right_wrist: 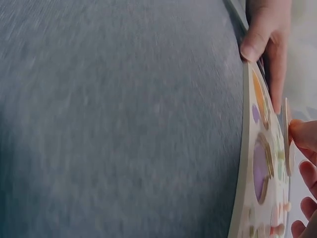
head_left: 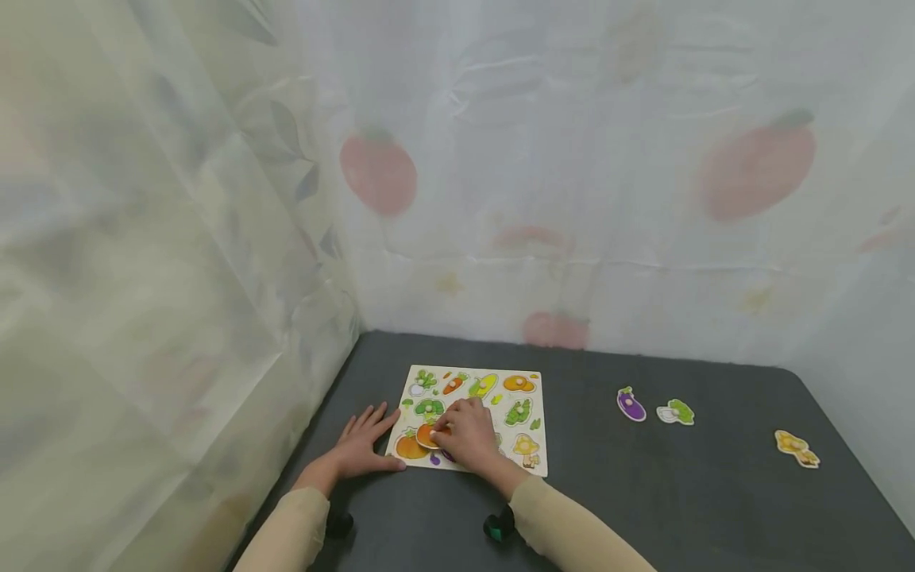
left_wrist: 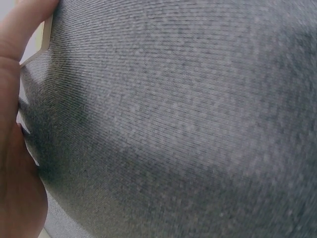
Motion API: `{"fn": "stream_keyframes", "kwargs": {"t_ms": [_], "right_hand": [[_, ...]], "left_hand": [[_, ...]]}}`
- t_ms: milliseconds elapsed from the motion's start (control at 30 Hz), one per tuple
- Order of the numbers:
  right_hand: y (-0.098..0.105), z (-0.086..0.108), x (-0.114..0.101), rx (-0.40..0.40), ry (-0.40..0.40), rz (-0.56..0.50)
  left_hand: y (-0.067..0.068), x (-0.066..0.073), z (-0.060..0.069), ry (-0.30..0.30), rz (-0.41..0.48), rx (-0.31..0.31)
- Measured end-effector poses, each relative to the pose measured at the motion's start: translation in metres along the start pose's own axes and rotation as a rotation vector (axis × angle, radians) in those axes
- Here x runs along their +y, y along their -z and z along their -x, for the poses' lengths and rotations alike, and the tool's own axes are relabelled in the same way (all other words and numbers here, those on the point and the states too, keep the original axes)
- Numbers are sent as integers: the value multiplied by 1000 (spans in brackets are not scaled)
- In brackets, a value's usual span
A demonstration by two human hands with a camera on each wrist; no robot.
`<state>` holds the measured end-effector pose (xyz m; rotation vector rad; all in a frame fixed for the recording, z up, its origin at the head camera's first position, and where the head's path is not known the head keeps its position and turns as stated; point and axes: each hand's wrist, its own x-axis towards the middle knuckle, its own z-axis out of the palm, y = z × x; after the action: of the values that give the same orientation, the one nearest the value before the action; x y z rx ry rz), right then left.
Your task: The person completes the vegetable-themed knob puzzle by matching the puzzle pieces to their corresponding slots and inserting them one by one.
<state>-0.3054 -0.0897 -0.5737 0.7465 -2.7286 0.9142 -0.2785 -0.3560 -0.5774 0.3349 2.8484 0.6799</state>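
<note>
A pale puzzle board (head_left: 468, 376) printed with vegetables lies on the dark table. My right hand (head_left: 468, 435) pinches an orange piece (head_left: 426, 435) above the board's lower left part, beside the pumpkin (head_left: 411, 446). In the right wrist view that piece (right_wrist: 287, 139) stands edge-on, raised off the board (right_wrist: 242, 198), held by the right fingers (right_wrist: 306, 135). My left hand (head_left: 360, 446) is spread at the board's left edge, its thumb at the lower left corner; the left wrist view shows the hand (left_wrist: 20, 124) beside a board corner (left_wrist: 47, 37).
Right of the board lie an eggplant piece (head_left: 631, 405), a green and white vegetable piece (head_left: 675, 411) and a yellow piece (head_left: 797, 449). Two dark objects, one near each forearm (head_left: 339, 524), (head_left: 499, 525), are partly hidden. Patterned sheets (head_left: 457, 199) hang behind and at left.
</note>
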Motion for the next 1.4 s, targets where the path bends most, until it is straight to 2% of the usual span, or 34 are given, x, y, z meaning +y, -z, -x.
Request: {"fn": "stream_keyframes", "kwargs": {"t_ms": [167,433,900,1000,1167,1400], "right_hand": [[-4,1,-9,11,13,16],[-10,-2,-17,8,29,24],[-24,0,-26,52,27,33],[-26,1,-27,58,20,19],[-29,0,-28,24,-8,13],[-33,-1,-28,12,-17,17]], "left_hand": [[5,5,1,6,-21,-24],[5,5,2,-2,-23,-27],[1,2,4,-49,6,21],[3,4,3,-29,-1,13],[5,6,2,15,-19,-22],[2,4,3,-19,14,17]]}}
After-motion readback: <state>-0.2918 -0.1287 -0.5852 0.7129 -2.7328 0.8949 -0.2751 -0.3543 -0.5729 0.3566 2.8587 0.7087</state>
